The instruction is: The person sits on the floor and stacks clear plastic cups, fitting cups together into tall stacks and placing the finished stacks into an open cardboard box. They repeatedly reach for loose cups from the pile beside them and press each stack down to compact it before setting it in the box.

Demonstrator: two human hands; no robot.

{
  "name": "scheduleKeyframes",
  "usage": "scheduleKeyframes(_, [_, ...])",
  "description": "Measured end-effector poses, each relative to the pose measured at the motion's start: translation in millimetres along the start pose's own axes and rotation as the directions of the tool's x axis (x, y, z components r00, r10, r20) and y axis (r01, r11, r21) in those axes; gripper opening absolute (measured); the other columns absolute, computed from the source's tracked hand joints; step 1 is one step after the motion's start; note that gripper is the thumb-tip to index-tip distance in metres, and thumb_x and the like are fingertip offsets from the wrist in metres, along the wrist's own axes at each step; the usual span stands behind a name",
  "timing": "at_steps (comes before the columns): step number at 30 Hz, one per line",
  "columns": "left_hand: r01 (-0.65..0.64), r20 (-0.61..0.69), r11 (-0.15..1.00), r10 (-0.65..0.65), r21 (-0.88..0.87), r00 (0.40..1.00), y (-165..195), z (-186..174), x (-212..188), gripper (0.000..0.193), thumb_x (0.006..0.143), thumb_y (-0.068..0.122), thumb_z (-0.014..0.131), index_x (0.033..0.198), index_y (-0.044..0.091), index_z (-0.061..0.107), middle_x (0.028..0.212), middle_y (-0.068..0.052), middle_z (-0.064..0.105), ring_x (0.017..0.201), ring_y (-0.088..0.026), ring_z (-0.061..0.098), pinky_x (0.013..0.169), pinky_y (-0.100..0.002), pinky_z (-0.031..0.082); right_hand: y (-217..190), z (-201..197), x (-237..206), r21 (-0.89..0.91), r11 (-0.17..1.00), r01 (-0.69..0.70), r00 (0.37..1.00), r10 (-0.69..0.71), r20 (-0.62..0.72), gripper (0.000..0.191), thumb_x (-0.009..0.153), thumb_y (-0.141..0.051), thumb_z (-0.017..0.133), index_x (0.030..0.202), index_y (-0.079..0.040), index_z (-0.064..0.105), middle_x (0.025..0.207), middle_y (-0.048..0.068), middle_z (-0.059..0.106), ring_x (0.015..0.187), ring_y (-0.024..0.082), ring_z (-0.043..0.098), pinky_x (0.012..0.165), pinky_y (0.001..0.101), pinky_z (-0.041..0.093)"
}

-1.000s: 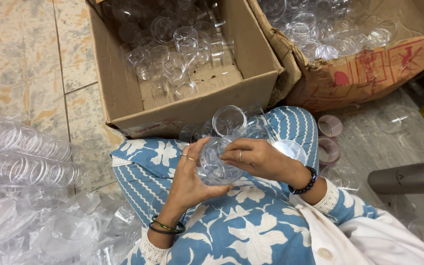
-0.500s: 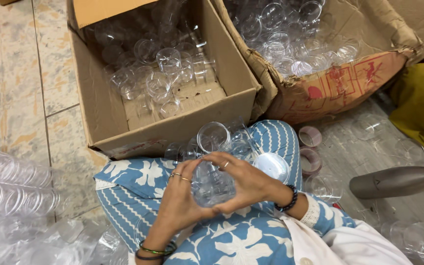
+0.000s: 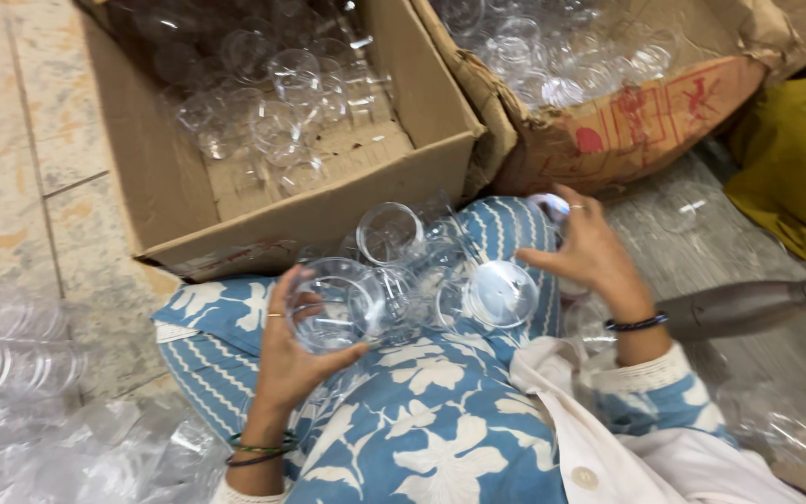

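Note:
My left hand (image 3: 286, 359) grips a clear plastic cup (image 3: 333, 308) on its side above my lap. Several more clear cups (image 3: 389, 231) lie on my blue and white patterned knee, one a round clear piece (image 3: 498, 294) facing up. My right hand (image 3: 594, 257) is off to the right of them, fingers spread, with its fingertips at a small clear lid (image 3: 548, 204) on the edge of my knee. I cannot tell whether it grips that lid.
An open cardboard box (image 3: 179, 215) with several clear cups stands ahead, and a torn box (image 3: 646, 117) full of them to its right. Sleeved cup stacks (image 3: 2, 341) lie left. An olive cloth (image 3: 795, 159) and a grey metal tube (image 3: 748, 306) are at the right.
My hands were together on one cup. The right hand has let go and moved right to the knee's edge, while the left keeps the cup.

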State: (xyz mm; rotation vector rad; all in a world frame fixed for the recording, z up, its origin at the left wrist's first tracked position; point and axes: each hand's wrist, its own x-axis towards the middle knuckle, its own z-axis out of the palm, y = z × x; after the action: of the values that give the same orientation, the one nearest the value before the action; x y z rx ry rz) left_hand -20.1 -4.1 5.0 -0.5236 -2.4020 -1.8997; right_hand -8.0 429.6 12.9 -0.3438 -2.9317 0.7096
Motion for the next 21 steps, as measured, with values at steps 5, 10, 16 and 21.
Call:
scheduleKeyframes(5, [0.078, -0.041, 0.997, -0.078, 0.006, 0.996, -6.8, -5.4, -5.1, 0.125, 0.053, 0.022, 0.098, 0.157, 0.005, 0.029, 0.149, -0.016, 0.049, 0.118, -0.023, 0.058, 0.101, -0.037, 0.053, 149.5, 2.7, -45.8, -0.530, 0.786, -0.318, 0.745, 0.553, 0.374, 0.105, 0.059, -0.060, 0.088, 0.146, -0.012, 0.054, 0.139, 0.024, 0.062, 0.130, 0.040, 0.061, 0.109, 0.0475, 0.051])
scheduleKeyframes(10, [0.069, -0.049, 0.998, -0.069, 0.004, 0.996, -7.9, 4.4, -3.6, 0.124, 0.055, 0.020, 0.098, 0.157, 0.005, 0.029, 0.150, -0.016, 0.048, 0.119, -0.024, 0.057, 0.101, -0.037, 0.052, 175.3, 11.6, -87.7, -0.590, 0.769, -0.244, 0.723, 0.551, 0.418, 0.093, 0.063, -0.062, 0.090, 0.135, -0.010, 0.064, 0.135, 0.020, 0.065, 0.128, 0.034, 0.061, 0.108, 0.0440, 0.050])
scheduleKeyframes(16, [0.009, -0.035, 0.998, -0.007, 0.067, 0.999, 4.7, 13.5, 2.7, 0.123, 0.056, 0.021, 0.098, 0.156, 0.004, 0.029, 0.147, -0.017, 0.049, 0.119, -0.024, 0.058, 0.100, -0.037, 0.054, 49.4, 37.8, -57.6, -0.110, 0.992, 0.057, 0.998, -0.053, 0.034, 0.072, 0.081, -0.051, 0.078, 0.135, -0.005, 0.062, 0.131, 0.019, 0.065, 0.117, 0.035, 0.064, 0.099, 0.0450, 0.053])
scheduleKeyframes(21, [0.010, -0.093, 0.977, 0.010, 0.214, 0.996, 16.6, 8.1, -3.0, 0.122, 0.052, 0.026, 0.099, 0.153, 0.002, 0.033, 0.144, -0.017, 0.051, 0.115, -0.024, 0.059, 0.096, -0.036, 0.054, -45.2, 67.4, -59.0, -0.173, 0.933, 0.314, 0.938, -0.277, 0.207, 0.109, 0.058, -0.052, 0.092, 0.142, 0.000, 0.045, 0.139, 0.032, 0.046, 0.128, 0.047, 0.049, 0.103, 0.0502, 0.045])
